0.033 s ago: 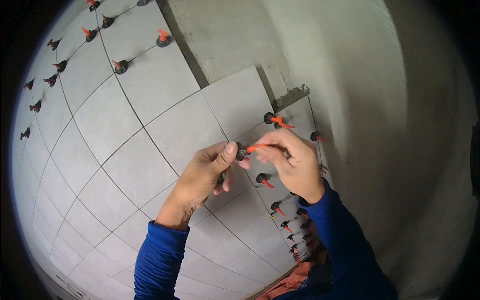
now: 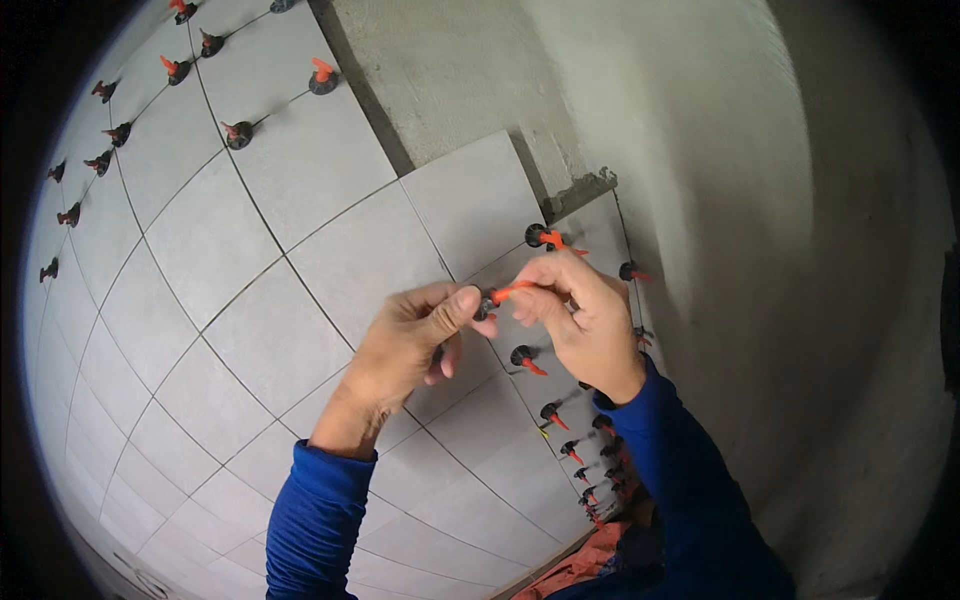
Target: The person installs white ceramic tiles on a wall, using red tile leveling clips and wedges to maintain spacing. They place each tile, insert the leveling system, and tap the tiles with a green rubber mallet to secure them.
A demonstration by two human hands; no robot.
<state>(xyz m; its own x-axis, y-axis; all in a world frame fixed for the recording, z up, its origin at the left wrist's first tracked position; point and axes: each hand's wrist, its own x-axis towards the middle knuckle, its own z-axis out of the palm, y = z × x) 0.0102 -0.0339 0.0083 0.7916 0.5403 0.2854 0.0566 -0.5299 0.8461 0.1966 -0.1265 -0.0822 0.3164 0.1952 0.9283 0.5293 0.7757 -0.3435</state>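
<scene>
Between my two hands is a tile leveler (image 2: 485, 308) with a black round base and an orange handle. My left hand (image 2: 400, 335) grips the base between thumb and fingers. Something dark, partly hidden, also shows within its curled fingers. My right hand (image 2: 580, 315) pinches the end of the orange handle. Behind the hands are pale tiles (image 2: 360, 255) with thin dark joints. Another leveler (image 2: 522, 357) stands in a joint just below my right hand, and one (image 2: 540, 236) sits above it, its handle close to my knuckles.
Several levelers (image 2: 322, 77) stand in joints at the upper left; more (image 2: 551, 411) run down the right-hand tile column. Bare grey mortar surface (image 2: 440, 80) lies beyond the stepped tile edge. A plastered wall (image 2: 750, 250) rises at right. Reddish cloth (image 2: 575, 570) shows at the bottom.
The orange handle between my hands has turned slightly and tilts a little more upward toward my right fingers. Both hands stay nearly in place; the view has shifted very slightly.
</scene>
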